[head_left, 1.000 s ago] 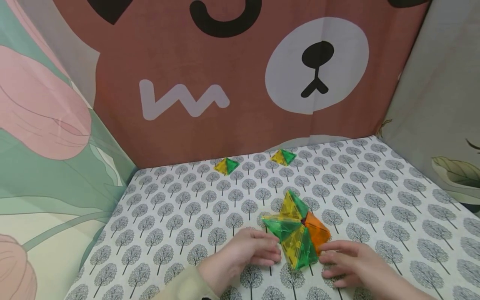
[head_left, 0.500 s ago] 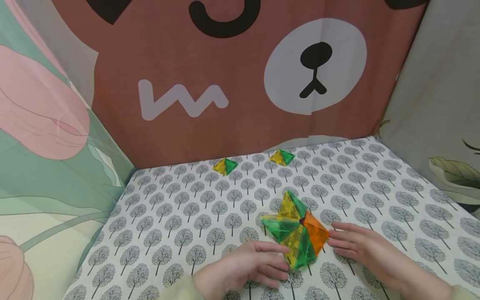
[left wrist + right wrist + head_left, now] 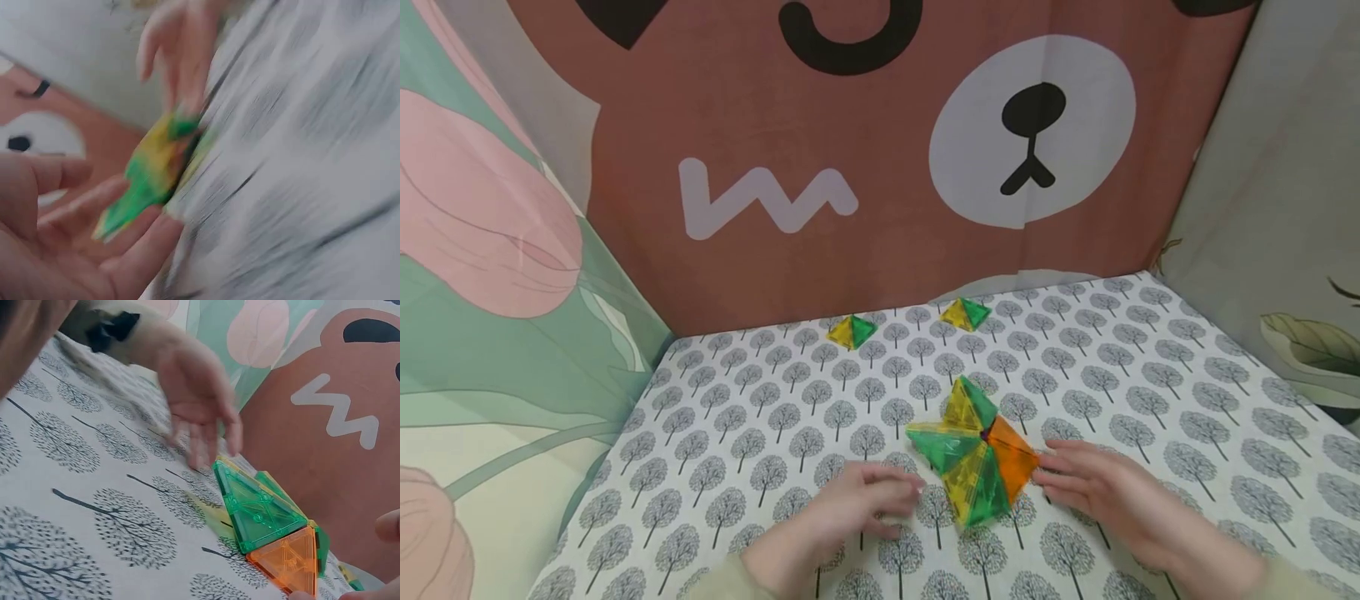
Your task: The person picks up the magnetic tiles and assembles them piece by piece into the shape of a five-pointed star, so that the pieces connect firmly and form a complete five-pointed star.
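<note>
A star-shaped build of see-through magnetic tiles (image 3: 962, 479), in yellow, green and orange, lies on the patterned cloth in the head view. My right hand (image 3: 1108, 492) is at its right side, straight fingertips right at the corner of the orange tiles (image 3: 1013, 457). To the left of the build my left hand (image 3: 853, 504) hovers with relaxed fingers and holds nothing. The right wrist view shows a green triangular tile (image 3: 262, 515) and an orange one (image 3: 287, 559) up close, with the left hand beyond. In the left wrist view the build (image 3: 150, 169) is blurred.
Two small yellow and green tile pyramids, a left one (image 3: 852, 332) and a right one (image 3: 966, 314), stand at the back of the table. Behind them hangs a brown bear-print curtain (image 3: 880, 275). The tree-print cloth (image 3: 737, 417) covers the table; printed fabric closes both sides.
The star-shaped build has shifted a little left and away from me. My right hand went up to its orange corner and moved left with it; my left hand has drawn off to the left.
</note>
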`<action>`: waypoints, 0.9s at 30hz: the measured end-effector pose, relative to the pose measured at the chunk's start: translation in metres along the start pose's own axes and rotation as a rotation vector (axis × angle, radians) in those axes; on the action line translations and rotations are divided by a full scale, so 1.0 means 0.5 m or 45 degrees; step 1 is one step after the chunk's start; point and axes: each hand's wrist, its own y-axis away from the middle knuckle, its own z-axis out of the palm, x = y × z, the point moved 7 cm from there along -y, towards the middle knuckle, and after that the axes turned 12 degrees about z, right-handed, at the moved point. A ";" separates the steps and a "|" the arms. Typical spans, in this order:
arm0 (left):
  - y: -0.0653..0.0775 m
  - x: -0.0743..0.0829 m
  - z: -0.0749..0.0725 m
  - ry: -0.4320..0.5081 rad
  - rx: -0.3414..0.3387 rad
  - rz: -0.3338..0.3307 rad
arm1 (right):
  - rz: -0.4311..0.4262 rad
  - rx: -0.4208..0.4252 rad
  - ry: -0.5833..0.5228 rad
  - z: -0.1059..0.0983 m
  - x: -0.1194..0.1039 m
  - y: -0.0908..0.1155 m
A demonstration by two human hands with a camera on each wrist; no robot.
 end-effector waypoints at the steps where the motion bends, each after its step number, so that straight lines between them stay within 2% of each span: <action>1: -0.014 0.007 -0.028 -0.060 0.056 0.016 | -0.002 0.004 0.005 0.000 -0.005 -0.004; 3: -0.049 0.022 -0.077 -0.103 0.154 0.039 | 0.004 0.022 0.013 -0.001 -0.016 -0.011; 5: -0.090 0.030 -0.108 -0.051 0.171 0.038 | 0.020 0.031 0.003 -0.002 -0.025 -0.020; 9: -0.157 0.025 -0.130 0.022 0.151 0.002 | 0.027 0.029 -0.048 0.003 -0.045 -0.048; 13: -0.192 0.005 -0.135 0.063 0.169 -0.050 | -0.005 0.013 -0.044 0.010 -0.074 -0.087; 15: -0.198 -0.004 -0.136 0.080 0.185 -0.074 | -0.012 -0.015 -0.022 0.013 -0.089 -0.110; 18: -0.190 -0.014 -0.132 0.105 0.197 -0.089 | -0.040 -0.070 0.035 0.019 -0.116 -0.144; 22: -0.163 -0.024 -0.130 0.162 0.219 -0.089 | -0.048 -0.128 0.117 0.028 -0.149 -0.189; 27: -0.118 -0.024 -0.129 0.184 0.196 -0.085 | -0.015 -0.206 0.223 0.052 -0.176 -0.230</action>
